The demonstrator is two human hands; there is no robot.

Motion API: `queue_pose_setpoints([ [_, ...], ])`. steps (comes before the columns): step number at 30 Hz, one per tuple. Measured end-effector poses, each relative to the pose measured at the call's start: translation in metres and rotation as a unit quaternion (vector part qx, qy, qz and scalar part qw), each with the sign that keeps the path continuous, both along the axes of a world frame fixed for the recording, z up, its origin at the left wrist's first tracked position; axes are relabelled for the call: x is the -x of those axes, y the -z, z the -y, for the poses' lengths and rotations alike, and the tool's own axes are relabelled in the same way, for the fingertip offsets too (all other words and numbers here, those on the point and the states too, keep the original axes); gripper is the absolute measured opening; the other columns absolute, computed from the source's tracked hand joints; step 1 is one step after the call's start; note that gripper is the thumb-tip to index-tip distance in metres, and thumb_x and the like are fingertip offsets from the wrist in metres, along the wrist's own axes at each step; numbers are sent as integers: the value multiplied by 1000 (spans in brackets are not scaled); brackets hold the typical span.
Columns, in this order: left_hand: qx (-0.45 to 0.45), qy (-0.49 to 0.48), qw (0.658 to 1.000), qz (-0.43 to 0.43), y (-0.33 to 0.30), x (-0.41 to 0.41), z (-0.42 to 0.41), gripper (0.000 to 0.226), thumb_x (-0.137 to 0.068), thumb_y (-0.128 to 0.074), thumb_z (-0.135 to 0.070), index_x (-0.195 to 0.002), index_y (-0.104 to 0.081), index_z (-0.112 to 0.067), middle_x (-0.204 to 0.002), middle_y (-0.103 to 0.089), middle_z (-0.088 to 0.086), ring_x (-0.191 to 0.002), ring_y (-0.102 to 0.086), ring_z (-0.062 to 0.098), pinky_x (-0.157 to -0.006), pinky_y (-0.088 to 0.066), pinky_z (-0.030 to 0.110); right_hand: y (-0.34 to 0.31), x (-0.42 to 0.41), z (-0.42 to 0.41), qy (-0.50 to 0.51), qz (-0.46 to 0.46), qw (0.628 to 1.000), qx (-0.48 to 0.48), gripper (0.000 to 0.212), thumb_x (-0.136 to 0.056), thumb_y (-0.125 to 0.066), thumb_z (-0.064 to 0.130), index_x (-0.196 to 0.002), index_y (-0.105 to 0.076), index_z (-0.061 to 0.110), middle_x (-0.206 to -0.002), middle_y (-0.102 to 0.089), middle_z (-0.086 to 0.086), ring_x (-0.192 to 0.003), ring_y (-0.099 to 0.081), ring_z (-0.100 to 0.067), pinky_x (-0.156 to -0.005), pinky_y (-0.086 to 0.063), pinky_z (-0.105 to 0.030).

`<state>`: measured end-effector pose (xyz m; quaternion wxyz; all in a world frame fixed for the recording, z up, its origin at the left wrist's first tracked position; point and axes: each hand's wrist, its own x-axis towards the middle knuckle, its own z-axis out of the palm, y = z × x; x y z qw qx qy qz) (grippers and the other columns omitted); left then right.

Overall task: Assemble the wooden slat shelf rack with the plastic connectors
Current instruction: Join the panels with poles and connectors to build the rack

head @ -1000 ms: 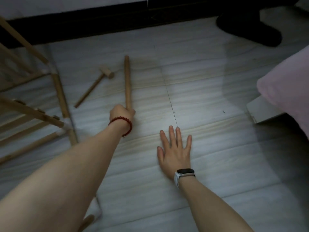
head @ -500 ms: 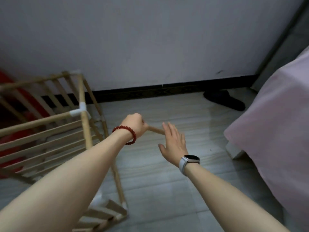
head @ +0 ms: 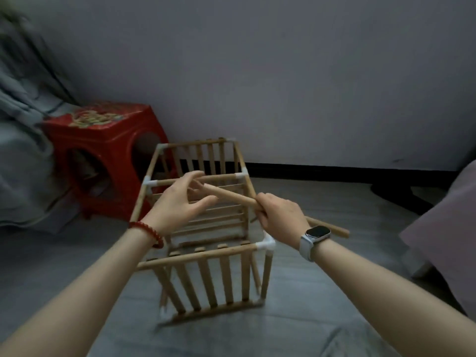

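Now the view is taking in the whole wooden rack [head: 206, 228], which half a second ago was showing only at the left edge; it is standing on the floor [head: 334, 292] in the middle, with a red stool [head: 103, 150] at the far left behind it. The dowel [head: 231, 195] has changed hands: earlier the left hand was gripping it while the right hand was open beside it, and a second ago the same stick was being picked up from the floor near a small mallet.

The right hand [head: 279, 217] is now holding the dowel, its fingers [head: 261, 206] curled round the shaft, a watch [head: 315, 237] on the wrist. The stick is slanting over the top of the rack, its far end pointing up and left, its near end sticking out to the right past the wrist.

The left hand [head: 177, 202], with a red bead bracelet [head: 149, 233] on the wrist, is hovering at the far end of the dowel with fingers spread and loosely bent; whether they are touching the wood I cannot tell.

White plastic connectors [head: 266, 244] are sitting at the rack's corners, the near right one just below the right wrist. A pink-covered bed [head: 450, 228] is showing at the right edge.
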<state>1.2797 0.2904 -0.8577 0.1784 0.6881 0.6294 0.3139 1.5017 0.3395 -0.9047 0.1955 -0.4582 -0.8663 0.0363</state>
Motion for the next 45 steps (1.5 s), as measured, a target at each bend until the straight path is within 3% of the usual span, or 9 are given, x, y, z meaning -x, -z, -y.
queue_pose_setpoints([
  [4,152,-127,970,-144,59,84,48,65,-86,-60,-43,-142,-34,-22,-145,-31,4,-134,-29,24,-109,-31,41,18,44,29,-27,88,994,55,19,-94,-44,27,-109,-54,21,-103,-54,-1,-85,-58,-26,-71,-46,-34],
  [9,260,-84,951,-145,116,132,82,56,-90,-61,-25,-140,-38,-21,-156,-3,3,-140,-24,23,-112,-28,35,58,94,48,-45,109,982,147,30,-95,-47,30,-125,-49,30,-110,-54,2,-90,-57,-20,-73,-46,-31],
  [13,167,-96,952,-239,128,130,83,26,-95,-49,-25,-121,-52,-22,-144,-37,-3,-130,-34,24,-107,-30,36,77,111,56,-33,138,982,122,29,-95,-47,15,-123,-43,23,-108,-51,-2,-83,-58,-21,-66,-46,-33],
  [17,120,-40,922,-367,130,120,82,21,-98,-40,-34,-111,-52,-23,-129,-54,-5,-141,-20,15,-116,-1,42,73,101,53,-21,157,983,98,27,-94,-45,11,-119,-43,22,-108,-52,-1,-75,-51,-19,-63,-41,-31],
  [21,27,21,937,-346,111,92,71,21,-98,-39,-36,-102,-54,-22,-104,-61,-7,-113,-52,11,-113,13,36,55,64,42,29,112,991,70,17,-95,-45,14,-109,-46,24,-102,-53,2,-75,-56,-19,-64,-49,-33],
  [25,-23,40,969,-244,75,46,47,20,-98,-42,-31,-101,-56,-16,-94,-56,-3,-100,-53,16,-115,-18,33,15,26,27,88,-22,995,46,21,-94,-46,12,-110,-52,23,-104,-57,4,-81,-60,-18,-67,-48,-31],
  [32,-71,-26,992,-106,3,-30,-2,20,-95,-48,-30,-97,-61,-14,-85,-61,2,-83,-57,19,-77,-46,33,-28,-14,18,145,-179,972,47,35,-96,-45,22,-130,-48,28,-136,-45,4,-102,-59,-24,-80,-47,-32],
  [39,-104,-56,991,-62,-65,-52,-30,26,-95,-51,-31,-99,-67,-11,-80,-64,5,-76,-58,21,-69,-41,28,-23,-37,15,90,-162,956,228,54,-96,-44,32,-146,-25,37,-110,-65,2,-83,-65,-17,-66,-53,-29],
  [45,-90,-88,992,-22,-90,-36,-30,26,-94,-53,-29,-98,-67,-7,-81,-66,8,-75,-59,22,-66,-44,27,-48,-24,11,83,-75,987,115,60,-89,-51,52,-144,-30,35,-113,-61,2,-96,-61,-16,-69,-42,-23],
])
